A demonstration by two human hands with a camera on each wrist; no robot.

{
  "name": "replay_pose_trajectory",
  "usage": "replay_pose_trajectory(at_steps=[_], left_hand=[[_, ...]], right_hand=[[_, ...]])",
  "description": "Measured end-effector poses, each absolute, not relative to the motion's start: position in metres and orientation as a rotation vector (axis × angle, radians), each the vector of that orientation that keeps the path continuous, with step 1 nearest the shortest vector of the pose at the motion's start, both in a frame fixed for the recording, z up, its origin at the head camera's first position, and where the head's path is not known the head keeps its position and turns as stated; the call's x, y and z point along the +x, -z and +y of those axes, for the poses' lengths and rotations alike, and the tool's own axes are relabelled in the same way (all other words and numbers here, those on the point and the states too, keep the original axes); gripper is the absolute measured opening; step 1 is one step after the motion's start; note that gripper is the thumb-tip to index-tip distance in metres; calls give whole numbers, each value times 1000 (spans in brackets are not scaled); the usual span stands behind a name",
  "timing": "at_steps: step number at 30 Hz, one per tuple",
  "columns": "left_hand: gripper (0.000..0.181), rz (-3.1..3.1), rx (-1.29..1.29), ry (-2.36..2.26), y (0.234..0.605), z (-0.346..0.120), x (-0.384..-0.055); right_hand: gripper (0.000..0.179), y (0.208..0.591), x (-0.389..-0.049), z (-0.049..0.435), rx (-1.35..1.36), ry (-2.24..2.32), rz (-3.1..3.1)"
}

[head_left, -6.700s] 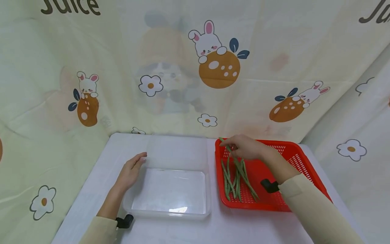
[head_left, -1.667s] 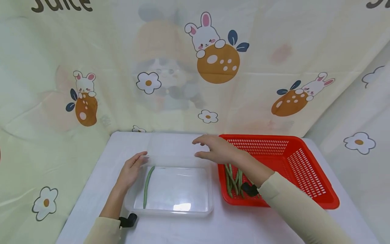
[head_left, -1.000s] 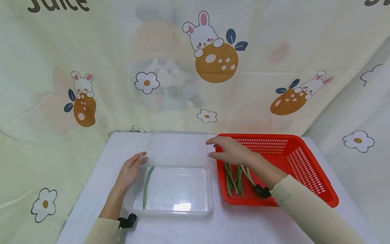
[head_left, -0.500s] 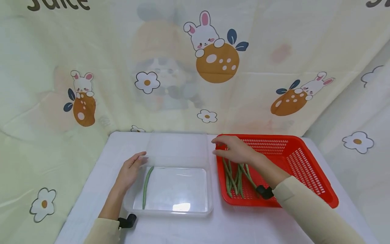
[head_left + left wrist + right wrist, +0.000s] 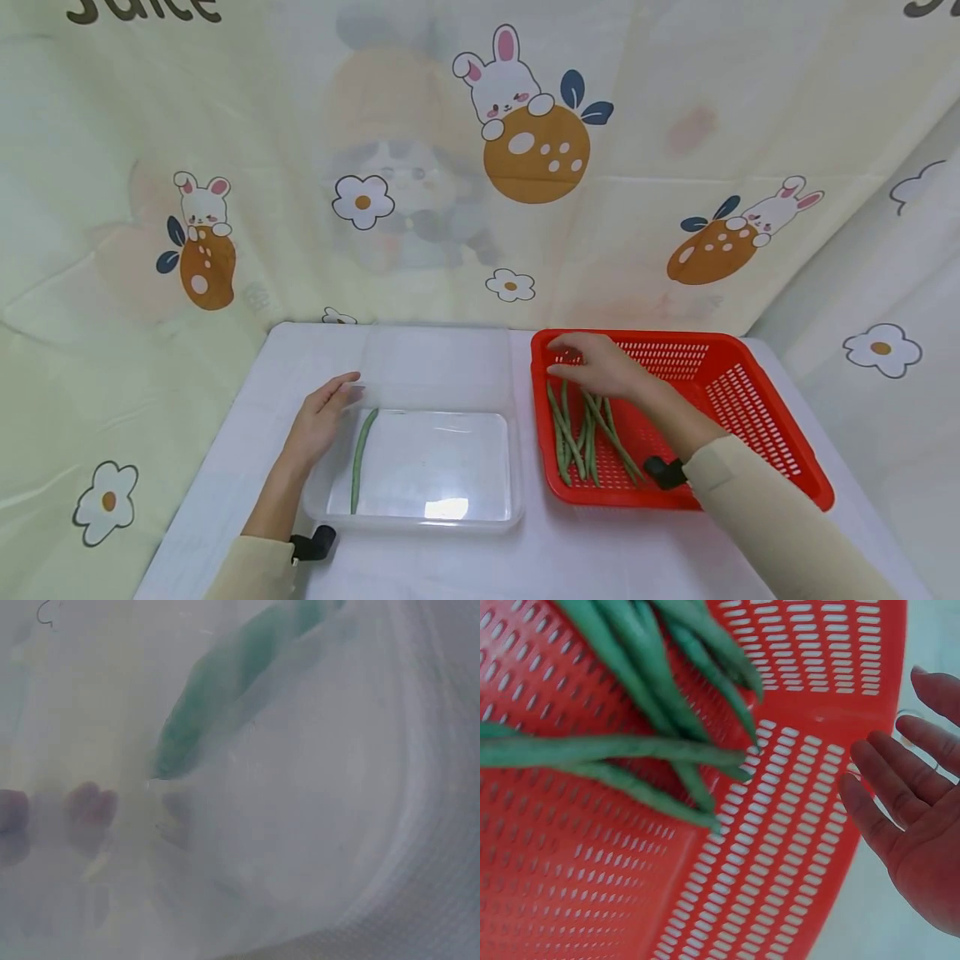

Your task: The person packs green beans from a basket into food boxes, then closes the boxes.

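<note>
My left hand point(image 5: 318, 423) rests against the left wall of a clear plastic box point(image 5: 420, 523), fingers fairly straight. Inside that box, near its left side, lies one green bean point(image 5: 360, 462); the left wrist view shows its end, blurred through the plastic. My right hand point(image 5: 596, 364) hovers over the far left part of a red plastic basket point(image 5: 750, 400), fingers spread and holding nothing. Several green beans point(image 5: 577, 437) lie in the basket's left part, below and nearer than the hand. In the right wrist view the loose fingers point(image 5: 889, 787) are apart from the beans point(image 5: 652, 675).
Both containers stand side by side on a white-covered table point(image 5: 435, 571). The box's clear lid point(image 5: 438, 354) seems to lie folded back behind it. A printed curtain point(image 5: 420, 167) hangs right behind the table's far edge, and another side cloth point(image 5: 885, 433) stands on the right.
One green bean went from the basket into the clear box and was let go. Since then my right hand has moved back right, over the basket. My left hand has stayed at the box.
</note>
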State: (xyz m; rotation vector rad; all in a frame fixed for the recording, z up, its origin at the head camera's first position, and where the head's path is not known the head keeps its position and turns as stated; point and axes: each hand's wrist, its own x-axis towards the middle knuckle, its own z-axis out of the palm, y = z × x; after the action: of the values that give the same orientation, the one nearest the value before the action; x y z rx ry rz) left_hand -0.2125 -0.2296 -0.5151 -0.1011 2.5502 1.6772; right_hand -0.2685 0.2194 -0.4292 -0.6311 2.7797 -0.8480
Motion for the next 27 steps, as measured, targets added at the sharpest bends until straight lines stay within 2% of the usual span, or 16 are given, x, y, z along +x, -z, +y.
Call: replay_pose_trajectory(at_steps=[9,27], left_hand=[[46,2568,-94,-1678,515,-229,-212],[45,2558,-83,-1709,516,-229,-214]], right_hand=[[50,441,-274,235,-524,784,2753],[46,470,-283,251,-536,618,2650]])
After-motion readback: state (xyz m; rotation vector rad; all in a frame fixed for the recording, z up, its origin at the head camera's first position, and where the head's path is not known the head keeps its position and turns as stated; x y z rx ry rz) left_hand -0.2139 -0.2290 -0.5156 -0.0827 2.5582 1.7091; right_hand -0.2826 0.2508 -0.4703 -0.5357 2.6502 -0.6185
